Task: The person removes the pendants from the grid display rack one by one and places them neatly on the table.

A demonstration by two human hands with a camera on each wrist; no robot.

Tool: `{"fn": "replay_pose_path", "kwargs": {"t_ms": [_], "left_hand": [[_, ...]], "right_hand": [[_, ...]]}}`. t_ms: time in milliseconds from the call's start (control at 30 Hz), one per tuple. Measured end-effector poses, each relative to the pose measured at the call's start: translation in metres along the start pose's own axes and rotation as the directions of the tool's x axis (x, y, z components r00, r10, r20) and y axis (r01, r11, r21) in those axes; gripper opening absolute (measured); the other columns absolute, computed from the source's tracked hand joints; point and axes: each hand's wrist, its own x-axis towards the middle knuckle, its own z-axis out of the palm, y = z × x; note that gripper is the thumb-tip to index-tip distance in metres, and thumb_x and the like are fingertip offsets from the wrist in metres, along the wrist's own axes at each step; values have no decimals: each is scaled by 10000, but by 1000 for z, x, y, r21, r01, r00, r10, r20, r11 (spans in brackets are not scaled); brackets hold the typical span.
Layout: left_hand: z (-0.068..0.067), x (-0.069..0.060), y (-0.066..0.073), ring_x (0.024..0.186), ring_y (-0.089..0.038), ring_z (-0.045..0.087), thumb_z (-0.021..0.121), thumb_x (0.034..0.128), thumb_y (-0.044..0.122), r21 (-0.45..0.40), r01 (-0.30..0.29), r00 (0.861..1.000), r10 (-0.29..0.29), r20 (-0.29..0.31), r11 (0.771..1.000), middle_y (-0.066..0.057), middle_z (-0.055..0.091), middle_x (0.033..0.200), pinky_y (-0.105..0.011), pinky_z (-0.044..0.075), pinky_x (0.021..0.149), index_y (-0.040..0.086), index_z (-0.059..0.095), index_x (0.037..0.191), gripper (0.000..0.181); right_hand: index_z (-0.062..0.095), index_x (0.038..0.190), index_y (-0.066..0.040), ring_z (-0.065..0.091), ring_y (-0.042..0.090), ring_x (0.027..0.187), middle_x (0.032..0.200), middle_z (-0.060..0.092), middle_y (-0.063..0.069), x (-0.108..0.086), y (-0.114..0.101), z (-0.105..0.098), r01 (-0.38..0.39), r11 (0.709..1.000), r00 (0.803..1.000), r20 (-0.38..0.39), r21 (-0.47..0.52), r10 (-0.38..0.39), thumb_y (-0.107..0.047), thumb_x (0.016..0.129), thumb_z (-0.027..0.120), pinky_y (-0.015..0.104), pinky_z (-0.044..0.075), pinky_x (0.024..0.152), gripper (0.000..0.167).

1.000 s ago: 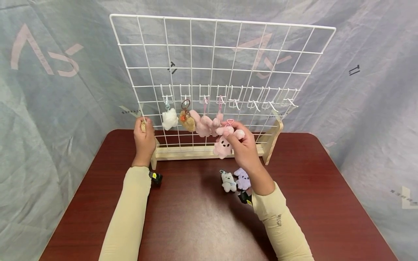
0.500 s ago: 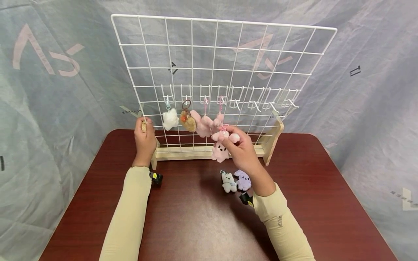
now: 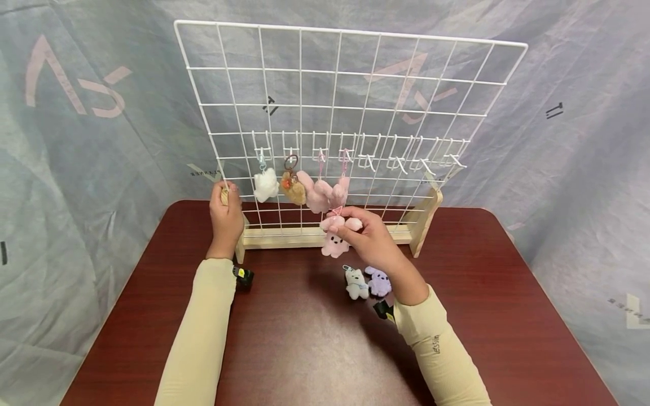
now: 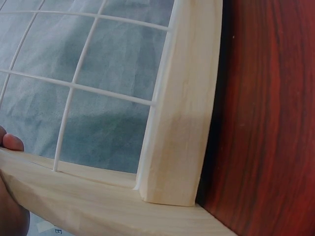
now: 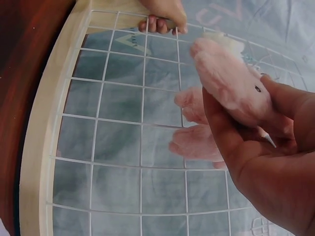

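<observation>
My left hand (image 3: pixel 226 214) grips the wooden side post of the white wire grid rack (image 3: pixel 325 106); in the left wrist view only its fingertips (image 4: pixel 13 142) and part of the palm show. My right hand (image 3: pixel 373 239) pinches a pink plush keychain (image 3: pixel 335 243) with a face and long ears, held before the lower grid. Its pink strap loop stands above the fingers. Behind it, two pink plush keychains (image 3: pixel 316 193) hang on hooks. Left of them hang a brown plush keychain (image 3: pixel 293 190) on a ring and a white plush keychain (image 3: pixel 266 185).
On the dark red table (image 3: pixel 284 338) lie a white bear keychain (image 3: pixel 357 283) and a purple plush keychain (image 3: pixel 378 282), below my right hand. Several bare hooks (image 3: pixel 397 163) line the grid's right half. A wooden foot (image 3: pixel 426 223) supports the rack at right. Grey cloth hangs behind.
My right hand has moved left and down with the pink plush keychain, away from the hanging pink ones. My left hand stays on the post.
</observation>
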Motion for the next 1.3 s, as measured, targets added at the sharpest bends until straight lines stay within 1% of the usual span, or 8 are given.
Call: {"fn": "replay_pose_path", "kwargs": {"t_ms": [133, 267, 333, 500, 700, 833, 1067, 1300], "left_hand": [[0, 0, 1, 577, -41, 416, 484, 1119, 117, -6, 2, 1000, -2, -1, 1000, 59, 468, 726, -185, 350, 547, 120, 561, 1028, 119], [-2, 0, 2, 572, -65, 421, 492, 1125, 174, -9, -4, 1000, 5, 15, 1000, 39, 468, 723, -201, 357, 536, 36, 556, 1048, 170], [-2, -1, 2, 567, -74, 415, 492, 1127, 194, -9, -7, 1000, 7, 20, 1000, 37, 467, 720, -210, 356, 531, 67, 564, 1048, 166], [-2, -1, -1, 571, -73, 420, 493, 1129, 213, -5, -16, 999, 16, 30, 1000, 55, 482, 731, -211, 357, 531, 220, 558, 1036, 114], [-1, -1, -1, 575, -64, 410, 489, 1127, 164, 2, -10, 1000, 10, 12, 1000, 57, 473, 734, -200, 349, 543, 207, 553, 1032, 122], [1, -2, 4, 571, -43, 393, 477, 1124, 123, 0, -4, 1000, 4, -1, 1000, 64, 464, 732, -191, 334, 544, 205, 548, 1025, 146], [3, -5, 27, 577, -18, 387, 467, 1119, 100, -8, -11, 1000, 11, 6, 1000, 88, 460, 727, -174, 331, 555, 166, 552, 1012, 152], [3, -6, 30, 585, -17, 402, 476, 1114, 94, -18, -18, 1000, 18, 4, 1000, 94, 464, 720, -174, 342, 560, 160, 561, 1011, 149]], "right_hand": [[748, 1158, 28, 678, 25, 1013, 1219, 729, 215, 0, 3, 1, 3, 1000, 1000, 22, -30, -2, -5, 964, 737, 176, 575, 875, 197], [754, 1183, 6, 679, 22, 1001, 1235, 737, 196, -1, 4, 1, -46, 998, 997, 55, -50, 49, -16, 968, 734, 194, 594, 844, 218], [754, 1203, -7, 676, 22, 988, 1243, 744, 180, -2, 6, 1, -77, 995, 994, 76, -62, 81, -30, 973, 732, 201, 598, 827, 232], [762, 1194, -36, 638, 35, 800, 1144, 766, 132, -3, 9, 1, -123, 988, 986, 106, -93, 132, -62, 963, 763, 197, 554, 708, 233], [743, 1207, -8, 534, 78, 598, 923, 746, 116, -4, 13, 1, -162, 982, 969, 169, -99, 177, -68, 973, 758, 215, 466, 542, 242], [738, 1243, -30, 567, 96, 632, 936, 760, 110, -4, 14, 1, -151, 978, 961, 209, -146, 180, -95, 994, 740, 216, 489, 564, 257], [724, 1269, -56, 621, 89, 742, 1045, 765, 109, -4, 20, 0, -104, 968, 944, 285, -230, 169, -78, 1032, 671, 220, 537, 660, 244], [702, 1294, 14, 523, 48, 678, 1049, 744, 129, -6, 25, 0, -65, 954, 923, 346, -294, 169, -13, 1031, 625, 205, 476, 654, 275]]}}
